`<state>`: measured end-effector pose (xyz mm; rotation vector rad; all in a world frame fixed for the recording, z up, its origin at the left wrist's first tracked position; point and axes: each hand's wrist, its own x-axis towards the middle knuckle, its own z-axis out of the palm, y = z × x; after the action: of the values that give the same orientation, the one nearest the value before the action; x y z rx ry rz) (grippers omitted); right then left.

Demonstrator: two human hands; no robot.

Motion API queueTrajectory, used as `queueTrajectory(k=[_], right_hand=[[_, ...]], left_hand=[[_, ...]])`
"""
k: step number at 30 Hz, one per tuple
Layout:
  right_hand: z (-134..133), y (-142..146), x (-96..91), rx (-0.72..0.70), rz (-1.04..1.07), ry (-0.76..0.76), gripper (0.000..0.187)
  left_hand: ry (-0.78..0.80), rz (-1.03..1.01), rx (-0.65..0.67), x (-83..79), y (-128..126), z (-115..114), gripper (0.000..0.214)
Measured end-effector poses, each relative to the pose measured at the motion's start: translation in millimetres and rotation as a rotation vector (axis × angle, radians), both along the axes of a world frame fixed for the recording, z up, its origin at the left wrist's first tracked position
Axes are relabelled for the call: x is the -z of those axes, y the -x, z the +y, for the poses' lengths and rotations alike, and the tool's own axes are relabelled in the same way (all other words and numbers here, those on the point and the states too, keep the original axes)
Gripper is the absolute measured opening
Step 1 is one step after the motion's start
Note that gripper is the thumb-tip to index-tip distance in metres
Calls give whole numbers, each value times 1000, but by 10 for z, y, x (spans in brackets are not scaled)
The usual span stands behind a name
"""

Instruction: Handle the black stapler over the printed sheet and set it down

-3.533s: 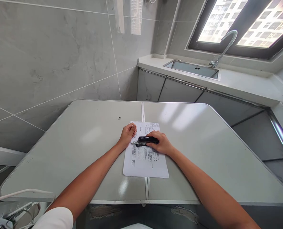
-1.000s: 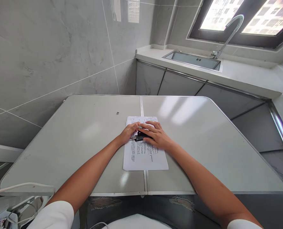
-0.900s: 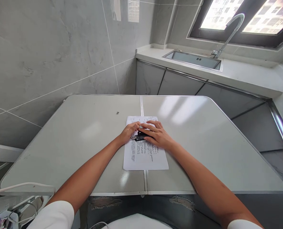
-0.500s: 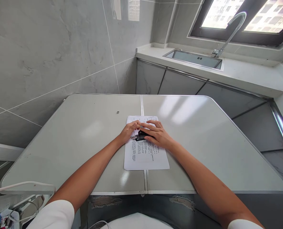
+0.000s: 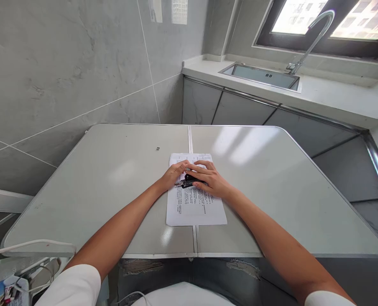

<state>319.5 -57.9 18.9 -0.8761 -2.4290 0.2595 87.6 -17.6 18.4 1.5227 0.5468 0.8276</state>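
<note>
A printed sheet of paper [image 5: 195,208] lies across the middle seam of the grey folding table [image 5: 112,182]. On its upper half rests a black stapler [image 5: 189,183] with a metal front end pointing left. My right hand [image 5: 211,182] covers the stapler from the right, its fingers laid over the top. My left hand [image 5: 173,174] is curled at the stapler's left end, fingertips meeting those of the right hand on its top. Most of the stapler is hidden under the two hands.
A small loose staple piece [image 5: 157,148] lies on the table, left of the paper's top. Tiled wall stands behind the table. A counter with a steel sink [image 5: 260,75] and tap [image 5: 310,40] runs at the back right. White cable [image 5: 29,245] hangs at the near left corner.
Since 3.5 s ago my left hand has moved right onto the stapler, and my right hand's fingers now stretch over its top. Over the last second the hands have hardly moved.
</note>
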Motion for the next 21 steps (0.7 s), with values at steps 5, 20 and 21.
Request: queueTrajectory(k=[5,20,21], right_hand=[[-3,20,3,-12,-10,-5,48],[264,-544,29,581,393,-76,34],[314,-644,74,645,372,-59,34]], left_hand=[[-29,-16,44,32,-15,17,57],[-307,71,-246,99,39,37,34],[-315,68,-265,106,36,39,33]])
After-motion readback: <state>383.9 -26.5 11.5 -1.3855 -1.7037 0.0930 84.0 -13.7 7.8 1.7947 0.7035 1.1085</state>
